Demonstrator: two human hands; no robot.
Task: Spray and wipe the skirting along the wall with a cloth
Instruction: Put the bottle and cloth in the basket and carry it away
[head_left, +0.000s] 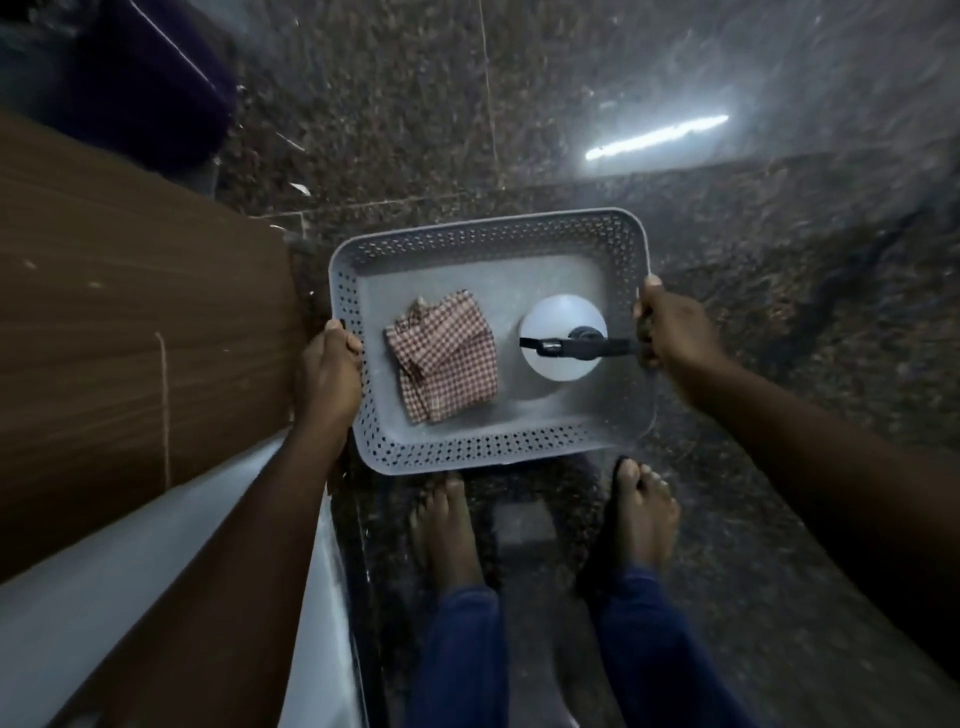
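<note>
I hold a grey perforated basket (488, 449) in front of me, above the floor. My left hand (328, 375) grips its left rim. My right hand (675, 325) grips its right rim. Inside the basket lies a folded red-and-white checked cloth (447, 364) on the left. To its right stands a white spray bottle (550, 317) with a black trigger head, seen from above. A dark strip of skirting (358, 561) runs along the foot of the white wall at lower left.
A brown wooden panel (130, 322) stands at left, close to the basket. A dark purple object (150, 88) sits at upper left. The floor is dark speckled granite (571, 104) with a light reflection. My bare feet (644, 514) stand just below the basket.
</note>
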